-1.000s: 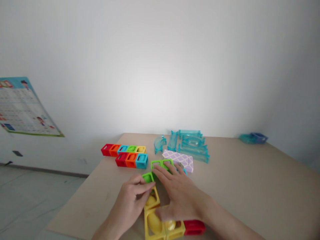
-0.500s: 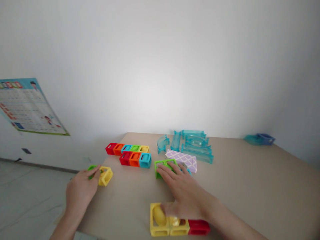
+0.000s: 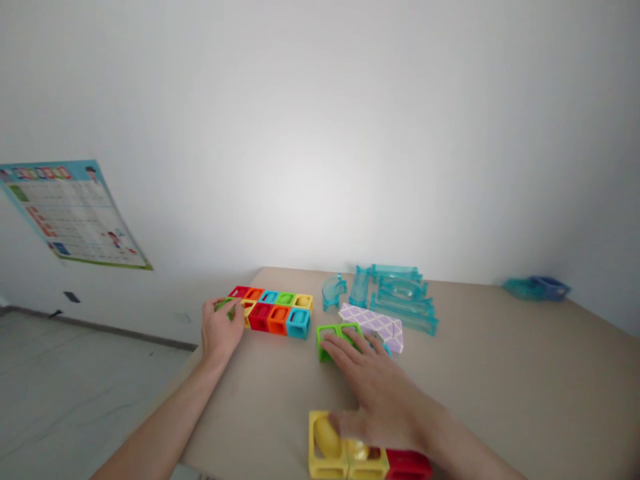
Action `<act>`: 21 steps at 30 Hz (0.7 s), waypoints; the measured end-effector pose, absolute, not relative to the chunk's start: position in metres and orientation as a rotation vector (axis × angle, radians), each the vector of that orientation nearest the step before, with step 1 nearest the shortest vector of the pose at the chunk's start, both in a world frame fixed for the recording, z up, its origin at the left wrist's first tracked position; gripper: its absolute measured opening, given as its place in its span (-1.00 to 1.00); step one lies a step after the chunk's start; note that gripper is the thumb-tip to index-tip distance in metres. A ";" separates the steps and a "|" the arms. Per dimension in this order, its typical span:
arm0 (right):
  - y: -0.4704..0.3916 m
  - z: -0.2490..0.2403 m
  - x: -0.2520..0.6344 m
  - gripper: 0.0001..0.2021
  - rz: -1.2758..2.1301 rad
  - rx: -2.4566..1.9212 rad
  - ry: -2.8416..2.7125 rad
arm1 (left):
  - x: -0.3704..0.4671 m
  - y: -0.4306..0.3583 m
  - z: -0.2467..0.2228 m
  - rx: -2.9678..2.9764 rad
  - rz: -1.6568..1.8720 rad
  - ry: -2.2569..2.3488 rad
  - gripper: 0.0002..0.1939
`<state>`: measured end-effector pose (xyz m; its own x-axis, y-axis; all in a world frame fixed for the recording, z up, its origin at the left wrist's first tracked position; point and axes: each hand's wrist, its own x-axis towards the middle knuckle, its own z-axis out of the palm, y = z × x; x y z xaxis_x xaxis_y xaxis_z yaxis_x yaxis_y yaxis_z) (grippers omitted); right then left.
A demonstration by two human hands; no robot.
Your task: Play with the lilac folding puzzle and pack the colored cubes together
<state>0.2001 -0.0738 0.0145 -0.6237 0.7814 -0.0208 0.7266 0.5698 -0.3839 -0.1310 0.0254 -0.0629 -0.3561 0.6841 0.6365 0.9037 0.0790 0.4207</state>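
Note:
My left hand point(image 3: 221, 335) is closed on a green cube block point(image 3: 226, 304), mostly covered by the fingers. A yellow block point(image 3: 247, 312) beside it meets the left end of a front row of red, orange and blue blocks point(image 3: 279, 321). Directly behind lies a back row of red, orange, blue, green and yellow blocks point(image 3: 286, 299). My right hand point(image 3: 383, 393) is spread open, its fingertips resting on a pair of green blocks point(image 3: 328, 331). Its thumb lies over two yellow blocks point(image 3: 327, 470) joined to a red block point(image 3: 407, 465). A bit of blue shows past the right fingers.
A lilac lattice-patterned block point(image 3: 376, 325) lies behind my right hand. Several clear teal track pieces point(image 3: 403, 307) sit near the wall. At the far right are a teal piece point(image 3: 524, 289) and a dark blue one point(image 3: 550, 288). The table's left edge drops to the floor.
My left hand has carried the green and yellow blocks rightward and away from me, up to the front row. The two rows now sit closer together. My right hand keeps its place.

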 end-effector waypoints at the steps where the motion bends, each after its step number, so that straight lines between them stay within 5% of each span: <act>1: -0.074 0.014 0.201 -0.05 0.528 -1.262 -2.639 | -0.131 0.025 -0.064 -1.604 -1.184 -2.027 -0.57; 3: -0.073 0.012 0.202 -0.12 0.491 -1.197 -2.605 | -0.131 0.021 -0.061 -1.638 -1.235 -1.868 -0.60; 8: -0.060 0.003 0.211 -0.66 0.311 -1.141 -2.271 | -0.093 -0.029 -0.034 -2.002 -1.272 -1.432 -0.77; 16: -0.042 -0.011 0.219 -0.64 0.231 -0.992 -2.331 | 0.039 -0.141 -0.037 -2.681 -1.041 -0.725 -0.75; 21: -0.043 -0.009 0.221 -0.66 0.264 -1.057 -2.342 | 0.059 -0.151 -0.057 -2.427 -1.151 -0.987 -0.70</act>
<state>0.2209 -0.0434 -0.0089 -0.5385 0.7399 0.4031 0.6314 0.6712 -0.3883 0.0588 -0.1511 -0.0567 0.4497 0.4627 0.7640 0.6847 -0.7278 0.0377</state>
